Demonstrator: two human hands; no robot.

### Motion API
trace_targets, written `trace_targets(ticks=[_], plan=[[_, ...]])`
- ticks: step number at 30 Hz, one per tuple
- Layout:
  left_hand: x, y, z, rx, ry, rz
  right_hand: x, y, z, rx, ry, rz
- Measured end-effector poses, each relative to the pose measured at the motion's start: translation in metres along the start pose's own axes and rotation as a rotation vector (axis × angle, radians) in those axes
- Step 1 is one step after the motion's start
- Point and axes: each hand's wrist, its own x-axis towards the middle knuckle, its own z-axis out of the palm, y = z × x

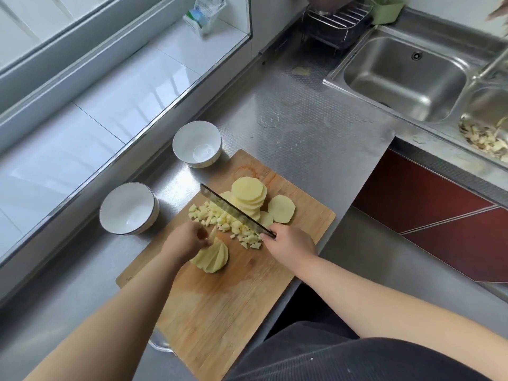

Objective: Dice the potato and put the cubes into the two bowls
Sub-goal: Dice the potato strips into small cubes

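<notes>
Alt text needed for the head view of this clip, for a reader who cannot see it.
A person's right hand holds a knife beside a pile of potato cubes on a wooden cutting board, while the left hand rests on a fanned set of potato slices. More slices lie stacked beyond the blade, and two white bowls stand empty left of the board.

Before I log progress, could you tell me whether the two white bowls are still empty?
Both empty: the nearer bowl and the farther bowl show bare white insides; the cubes lie on the cutting board.
</notes>
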Motion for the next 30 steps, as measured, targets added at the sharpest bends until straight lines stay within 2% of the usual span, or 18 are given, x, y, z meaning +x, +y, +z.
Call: trace_targets(ticks=[2, 6, 9, 12, 14, 18, 30], plan=[[-0.004, -0.008, 0.007, 0.067, -0.051, -0.032, -0.002, -0.001, 0.004, -0.006, -0.03, -0.007], [-0.012, -0.012, 0.02, 0.099, -0.025, -0.057, -0.004, -0.002, 0.011, -0.042, -0.066, -0.011], [-0.018, -0.009, 0.025, 0.184, 0.05, -0.028, -0.005, -0.004, 0.013, -0.055, -0.089, -0.015], [-0.025, -0.011, 0.034, 0.245, 0.205, 0.098, -0.006, -0.004, 0.015, -0.053, -0.099, -0.015], [-0.03, -0.014, 0.045, 0.28, 0.237, 0.129, -0.007, -0.005, 0.016, -0.048, -0.103, -0.015], [-0.036, -0.017, 0.066, 0.235, 0.136, 0.044, -0.007, -0.005, 0.019, -0.044, -0.103, -0.011], [-0.03, -0.01, 0.076, 0.036, 0.133, -0.026, -0.007, -0.005, 0.026, -0.094, -0.13, -0.025]])
